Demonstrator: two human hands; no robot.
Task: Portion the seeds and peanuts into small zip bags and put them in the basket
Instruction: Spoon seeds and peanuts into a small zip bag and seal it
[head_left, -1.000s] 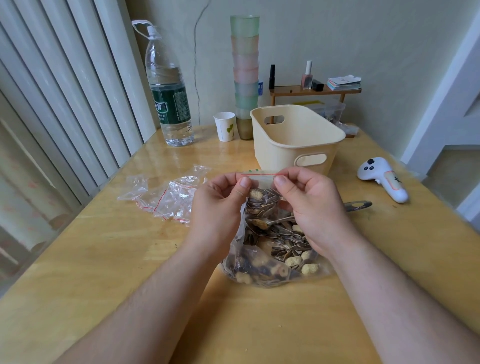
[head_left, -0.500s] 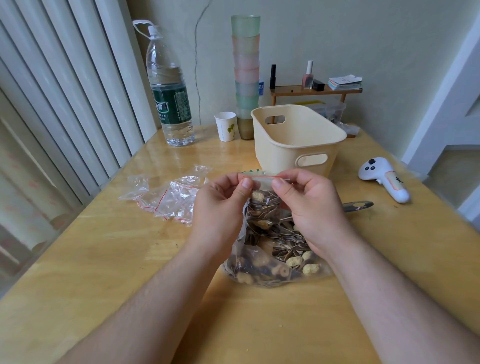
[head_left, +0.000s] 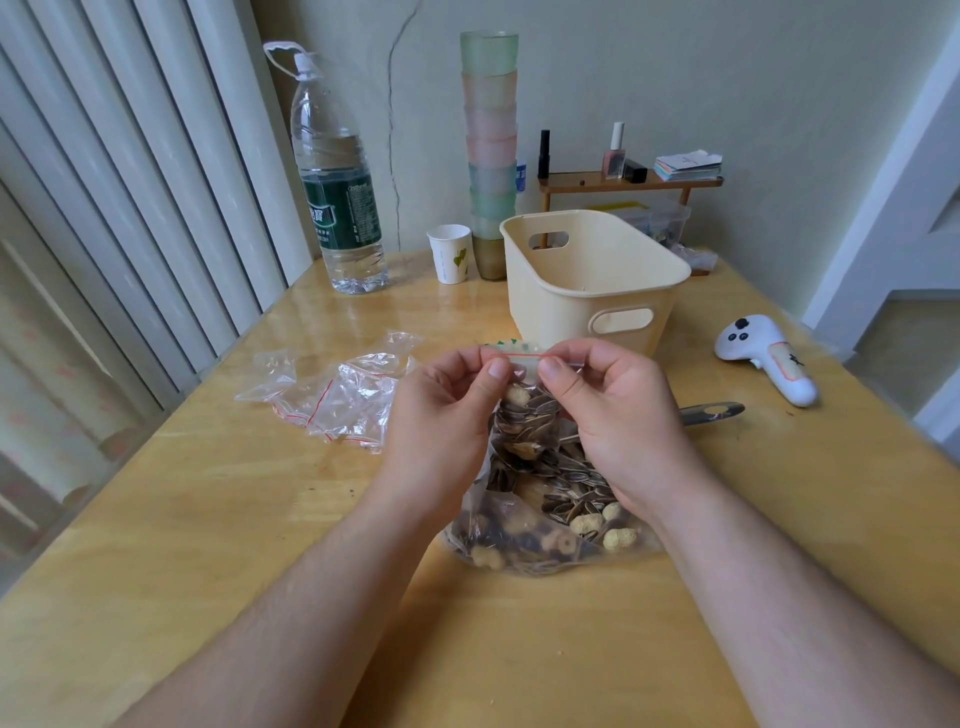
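Both hands pinching crinkly clear zip bag (head_left: 527, 415)

A small clear zip bag (head_left: 524, 410) with a red seal line, filled with striped seeds and peanuts, is held upright above a big open bag (head_left: 550, 519) of the same mix on the counter (head_left: 208, 519), near empty bags (head_left: 337, 400) and a cream basket (head_left: 587, 280).

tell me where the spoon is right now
In the head view the spoon lies on the table right of the right hand, between the basket and the big bag.
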